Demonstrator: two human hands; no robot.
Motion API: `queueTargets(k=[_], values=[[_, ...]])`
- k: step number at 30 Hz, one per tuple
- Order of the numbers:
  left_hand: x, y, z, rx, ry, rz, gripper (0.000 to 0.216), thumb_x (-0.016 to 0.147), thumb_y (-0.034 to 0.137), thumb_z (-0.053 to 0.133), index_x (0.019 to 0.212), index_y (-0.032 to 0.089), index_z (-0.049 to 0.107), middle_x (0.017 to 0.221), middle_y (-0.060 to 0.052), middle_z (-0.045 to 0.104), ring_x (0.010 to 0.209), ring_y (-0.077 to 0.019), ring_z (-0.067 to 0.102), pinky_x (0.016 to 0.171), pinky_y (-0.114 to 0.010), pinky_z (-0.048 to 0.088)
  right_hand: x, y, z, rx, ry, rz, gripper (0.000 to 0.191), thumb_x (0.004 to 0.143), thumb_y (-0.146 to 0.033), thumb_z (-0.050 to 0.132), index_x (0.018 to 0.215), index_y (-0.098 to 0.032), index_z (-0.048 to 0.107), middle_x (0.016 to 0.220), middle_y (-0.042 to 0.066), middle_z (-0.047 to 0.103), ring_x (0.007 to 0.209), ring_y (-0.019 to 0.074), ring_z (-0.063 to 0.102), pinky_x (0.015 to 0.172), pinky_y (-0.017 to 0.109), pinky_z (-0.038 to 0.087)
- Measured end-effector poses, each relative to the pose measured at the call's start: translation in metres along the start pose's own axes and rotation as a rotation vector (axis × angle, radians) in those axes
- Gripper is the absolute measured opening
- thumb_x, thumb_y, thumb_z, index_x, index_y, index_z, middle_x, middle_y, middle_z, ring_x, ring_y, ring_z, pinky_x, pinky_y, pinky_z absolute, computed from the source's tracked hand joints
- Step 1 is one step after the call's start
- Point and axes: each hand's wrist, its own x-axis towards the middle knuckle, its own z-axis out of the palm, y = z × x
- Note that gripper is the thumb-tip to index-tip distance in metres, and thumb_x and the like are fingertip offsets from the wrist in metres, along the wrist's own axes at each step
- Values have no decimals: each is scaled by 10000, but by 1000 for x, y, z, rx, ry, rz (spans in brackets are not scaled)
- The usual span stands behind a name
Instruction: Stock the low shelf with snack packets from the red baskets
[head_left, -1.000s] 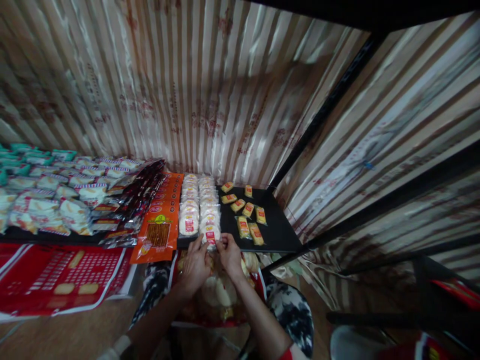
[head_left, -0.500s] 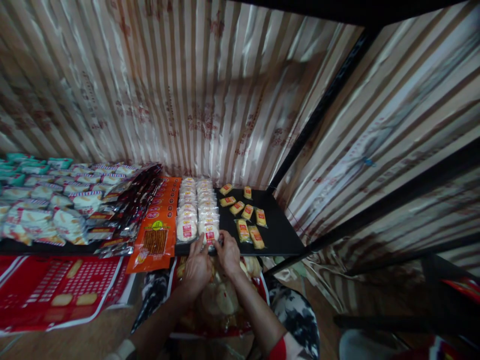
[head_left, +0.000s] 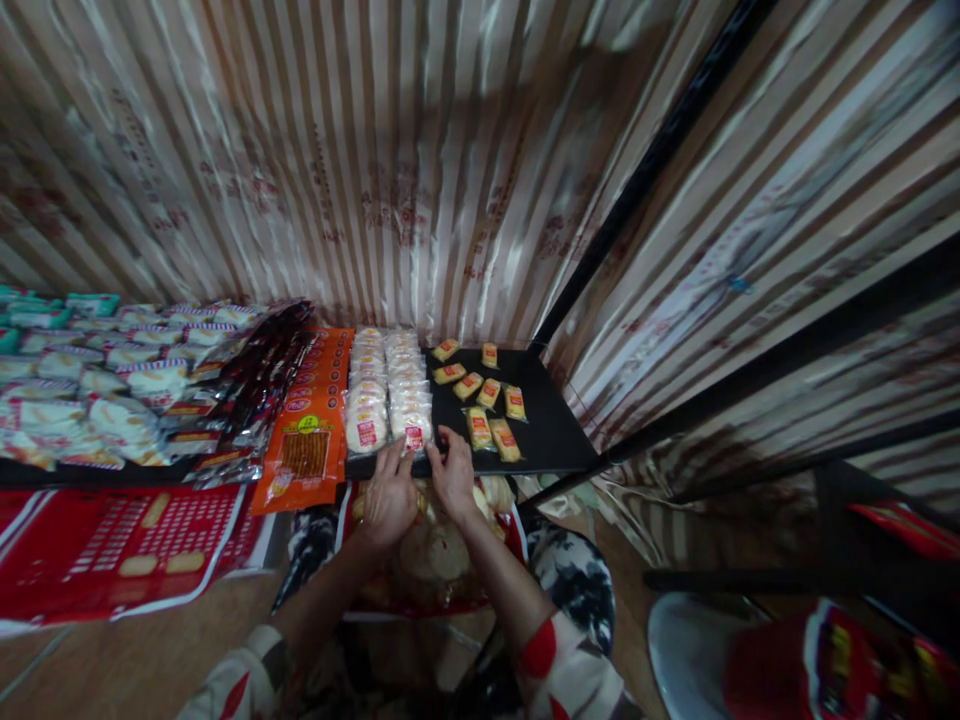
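Two rows of round white crackers in clear wrappers with red labels run front to back on a black shelf [head_left: 551, 425]. At the front of the right row lies a wrapped cracker [head_left: 414, 432]. My left hand [head_left: 391, 498] is at its near edge, fingers stretched forward and fingertips against or just by the wrapper. My right hand [head_left: 454, 478] is at its right side, thumb and forefinger apart, bent, with nothing visible between them. Below my hands, a red-edged bag [head_left: 431, 555] of more pale round packets rests between my knees.
Left of the crackers lie an orange snack bag [head_left: 307, 430], dark shiny packets [head_left: 255, 400] and many white packets [head_left: 135, 420]. Several small yellow packets [head_left: 487, 393] are scattered on the right. A red bag [head_left: 127, 560] hangs at the left front; black bars [head_left: 652, 200] frame the right.
The whole view has shifted slightly, showing more of the right floor. My hands have drawn back a little from the front cracker, which stays at the end of the right row.
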Motion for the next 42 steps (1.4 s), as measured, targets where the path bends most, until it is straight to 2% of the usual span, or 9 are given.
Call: queueTargets(k=[3,7,13,18,26,29,33,38,42], values=[[-16,1,4,-47,-55,107,365,793,90,387,1101,134,578,1221,-94,546,1126,-220,457,957,-359,421,-28,10,-10,89,54,32,299,851,-293,397,1055,-142,555,1007,114,619,922,202,546,819,341,443],[-48,8,23,-74,-204,175,309,822,122,392,1060,147,587,1173,-100,569,1083,-212,492,942,-372,424,-73,31,-24,99,17,106,272,842,-266,366,975,-164,581,955,93,644,889,187,582,803,326,460],[-89,18,52,-34,-355,65,361,783,127,439,1133,132,532,1255,-124,521,1213,-236,424,1026,-408,343,-114,66,-41,-133,-93,231,307,791,-165,369,988,-143,604,1003,123,657,978,210,590,870,341,442],[-100,18,53,-14,-383,42,392,819,142,402,1200,84,478,1324,-165,457,1276,-245,359,1060,-420,302,-126,79,-44,-258,-286,386,323,801,-155,387,1041,-162,603,985,108,680,895,205,640,795,313,467],[-109,16,56,-2,-408,40,413,822,166,423,1219,62,473,1314,-180,468,1283,-256,354,1075,-399,291,-124,63,-50,-262,-283,424,330,796,-192,403,1041,-184,624,771,76,693,714,196,652,636,272,464],[-113,15,63,-15,-379,45,475,798,194,464,1258,83,428,1330,-167,454,1286,-261,348,1067,-424,299,-121,57,-54,-112,-265,451,309,765,-228,437,1002,-191,630,721,37,676,682,180,635,626,266,466],[-111,17,63,-71,-342,12,465,790,250,490,1224,90,444,1292,-169,486,1249,-262,394,1037,-423,329,-120,43,-50,227,-294,491,296,721,-303,480,940,-161,622,637,4,626,597,159,597,569,254,467],[-98,20,45,-232,-349,-145,275,835,222,371,1037,158,547,1001,-94,637,962,-191,582,849,-320,448,-115,23,-41,532,-350,487,332,746,-385,463,968,-173,590,689,7,620,593,139,578,560,250,474],[-90,11,25,-318,-330,-273,302,838,255,329,1018,163,553,957,-93,639,900,-192,590,793,-310,447,-104,11,-41,525,-361,366,296,765,-340,474,986,-173,581,735,13,616,648,138,581,613,256,491]])
